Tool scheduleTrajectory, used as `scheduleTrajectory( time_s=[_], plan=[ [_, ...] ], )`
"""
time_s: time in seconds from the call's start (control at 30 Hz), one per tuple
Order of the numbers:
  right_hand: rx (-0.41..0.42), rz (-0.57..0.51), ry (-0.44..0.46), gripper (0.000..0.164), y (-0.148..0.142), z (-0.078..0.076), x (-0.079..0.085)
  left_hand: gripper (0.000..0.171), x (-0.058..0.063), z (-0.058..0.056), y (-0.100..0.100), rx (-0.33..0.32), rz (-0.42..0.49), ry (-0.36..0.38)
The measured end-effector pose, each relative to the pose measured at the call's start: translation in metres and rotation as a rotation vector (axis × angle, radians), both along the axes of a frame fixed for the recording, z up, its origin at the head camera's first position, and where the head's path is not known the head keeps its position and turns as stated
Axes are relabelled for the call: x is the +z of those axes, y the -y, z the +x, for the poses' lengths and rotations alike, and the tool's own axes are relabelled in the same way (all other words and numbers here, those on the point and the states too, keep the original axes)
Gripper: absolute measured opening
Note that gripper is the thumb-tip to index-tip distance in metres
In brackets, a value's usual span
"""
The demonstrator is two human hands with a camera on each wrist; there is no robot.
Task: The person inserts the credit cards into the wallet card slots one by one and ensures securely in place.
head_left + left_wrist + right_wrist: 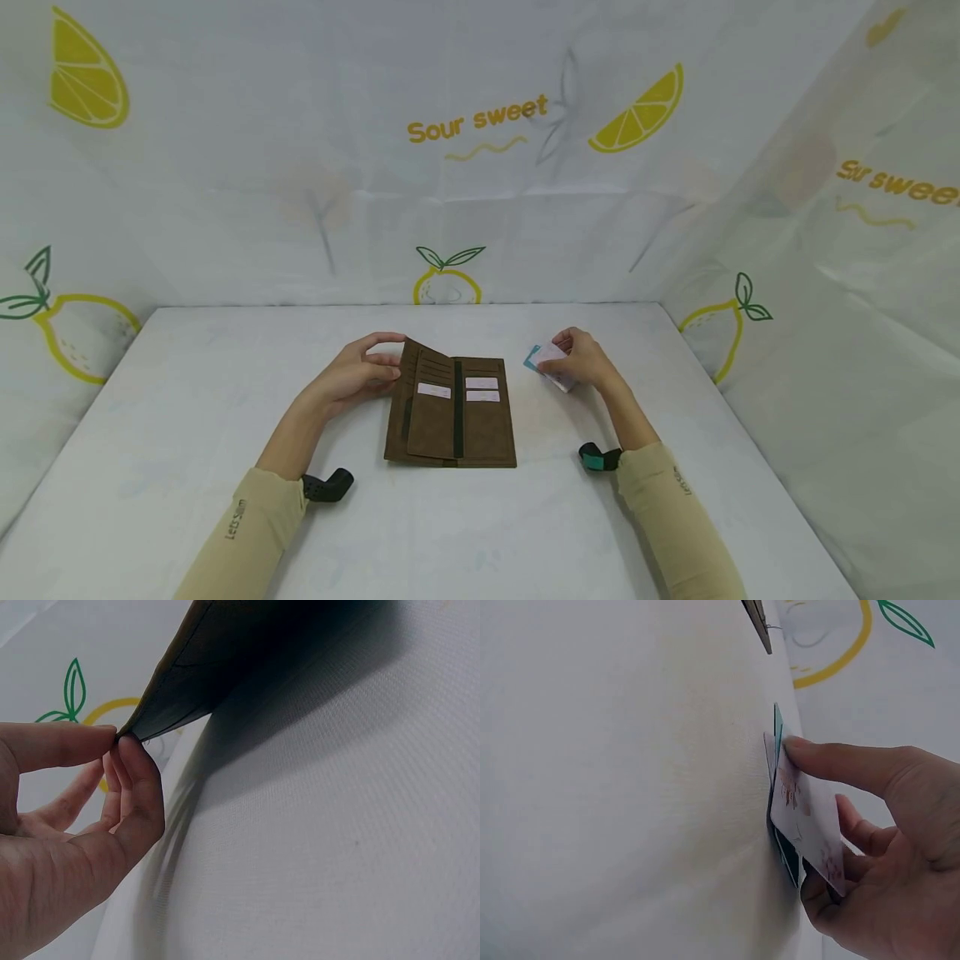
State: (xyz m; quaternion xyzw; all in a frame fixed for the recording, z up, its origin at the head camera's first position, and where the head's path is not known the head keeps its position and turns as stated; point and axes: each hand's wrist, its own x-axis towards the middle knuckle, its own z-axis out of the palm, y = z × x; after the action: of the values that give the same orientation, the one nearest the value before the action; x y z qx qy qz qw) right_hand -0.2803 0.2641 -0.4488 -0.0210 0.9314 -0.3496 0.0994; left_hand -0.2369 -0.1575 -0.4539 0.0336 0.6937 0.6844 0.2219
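Observation:
A brown long wallet lies opened out on the white table, its left part lifted at an angle. Pale cards show in its slots on both sides. My left hand pinches the upper left edge of the wallet between thumb and fingers; the left wrist view shows the wallet's dark underside raised off the cloth. To the right of the wallet, my right hand holds a few cards, a white one with a pink print in front and teal ones behind, close over the table.
A white cloth covers the table. Behind it and at the sides hang white sheets printed with lemons and the words "Sour sweet". Black wrist straps with camera mounts stick out from both forearms.

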Motion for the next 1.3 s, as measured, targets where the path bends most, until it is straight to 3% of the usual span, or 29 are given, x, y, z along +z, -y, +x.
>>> scheduleTrajectory(
  time_s=[0.37, 0.6, 0.83, 1.17, 1.3],
  plan=[
    [0.104, -0.08, -0.03, 0.043, 0.014, -0.001, 0.012, 0.067, 0.001, 0.0, -0.001, 0.01, -0.01, -0.001],
    [0.1, -0.17, -0.123, 0.036, 0.037, -0.002, 0.016, 0.067, -0.001, -0.001, -0.001, 0.005, 0.006, 0.005],
    [0.147, -0.255, -0.19, 0.032, 0.058, -0.005, 0.014, 0.067, 0.0, 0.0, -0.001, -0.002, 0.008, 0.001],
    [0.113, -0.342, -0.152, 0.03, 0.093, -0.004, 0.01, 0.068, 0.0, -0.001, -0.001, -0.005, -0.016, -0.013],
    [0.138, -0.381, -0.124, 0.034, 0.107, -0.003, 0.009, 0.067, 0.0, -0.001, -0.001, -0.002, -0.015, -0.01]
  ],
)
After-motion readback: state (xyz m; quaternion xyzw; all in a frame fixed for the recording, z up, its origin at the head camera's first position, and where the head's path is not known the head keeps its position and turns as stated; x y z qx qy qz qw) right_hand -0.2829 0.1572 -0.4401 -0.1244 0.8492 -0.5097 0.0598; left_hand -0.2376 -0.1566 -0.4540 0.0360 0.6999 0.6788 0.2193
